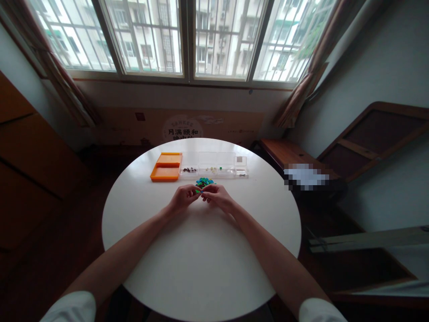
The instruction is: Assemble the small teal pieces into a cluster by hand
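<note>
My left hand (185, 197) and my right hand (216, 195) meet over the white round table (201, 259), fingertips pinched together. Between them is a small blue piece (201, 192), with a bit of green at the left fingertips; the exact split between the hands is too small to tell. Just beyond the fingers lies a pile of small blue and green pieces (204, 181), partly hidden by my hands. Behind the pile, clear plastic boxes (216, 158) hold small dark, pale and green pieces. An orange tray (163, 173) stands to their left.
A small clear box (240, 163) sits at the right end of the row. Beyond the table are a barred window and a wall with a printed banner (130, 125). To the right stands a wooden bench (284, 152), with a blurred-out object on it.
</note>
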Motion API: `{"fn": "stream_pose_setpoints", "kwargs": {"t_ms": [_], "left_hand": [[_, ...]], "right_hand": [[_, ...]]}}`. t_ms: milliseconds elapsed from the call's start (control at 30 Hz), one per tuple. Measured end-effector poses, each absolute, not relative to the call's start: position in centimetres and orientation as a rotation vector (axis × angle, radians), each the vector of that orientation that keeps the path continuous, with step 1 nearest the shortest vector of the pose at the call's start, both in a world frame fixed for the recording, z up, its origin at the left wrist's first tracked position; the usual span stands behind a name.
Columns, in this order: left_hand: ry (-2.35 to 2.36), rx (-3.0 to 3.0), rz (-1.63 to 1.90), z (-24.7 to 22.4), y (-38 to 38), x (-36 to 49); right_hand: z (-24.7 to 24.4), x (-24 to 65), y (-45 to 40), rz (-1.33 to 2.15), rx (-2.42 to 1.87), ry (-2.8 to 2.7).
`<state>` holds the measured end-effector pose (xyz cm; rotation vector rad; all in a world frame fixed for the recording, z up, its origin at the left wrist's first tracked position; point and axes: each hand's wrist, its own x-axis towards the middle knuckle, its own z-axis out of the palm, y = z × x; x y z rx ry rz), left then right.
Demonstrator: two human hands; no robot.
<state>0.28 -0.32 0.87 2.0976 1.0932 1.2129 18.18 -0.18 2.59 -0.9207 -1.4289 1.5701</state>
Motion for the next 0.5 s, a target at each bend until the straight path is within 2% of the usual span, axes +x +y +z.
{"fn": "stream_pose_setpoints", "kwargs": {"t_ms": [500], "left_hand": [[1.123,2.038,1.207,0.42,-0.16,0.26]], "right_hand": [[2.56,17.87,-0.35,1.522,-0.953,-1.405]]}}
